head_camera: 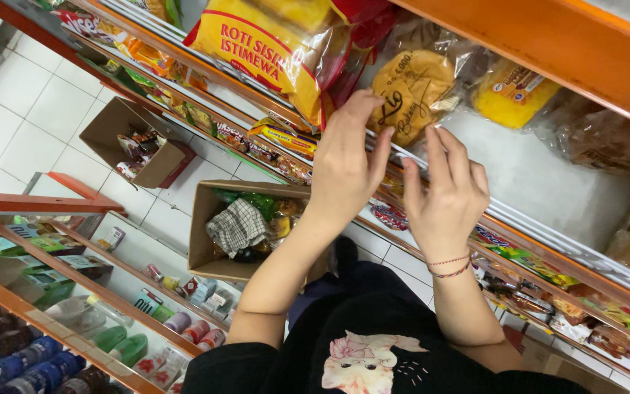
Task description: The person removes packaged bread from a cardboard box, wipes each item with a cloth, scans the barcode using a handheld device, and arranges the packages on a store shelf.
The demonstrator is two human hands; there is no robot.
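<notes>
Nearest: black top w/ a pink cat print [362, 361], forearms reaching up. Left hand [345, 169] rests on the front rail [410, 157] of the white shelf [541, 179], fingers spread and gently bent, gripping nothing. Right hand [446, 197], thread bracelet at the wrist, just beside it, fingers loosely curled w/ tips on the same rail, holding nothing. Just behind the fingertips, a round bun in clear wrap [413, 91] lies on the shelf. Farther left: yellow bread bag [271, 44]. Down on the floor: open cardboard box w/ a checked cloth [236, 226].
</notes>
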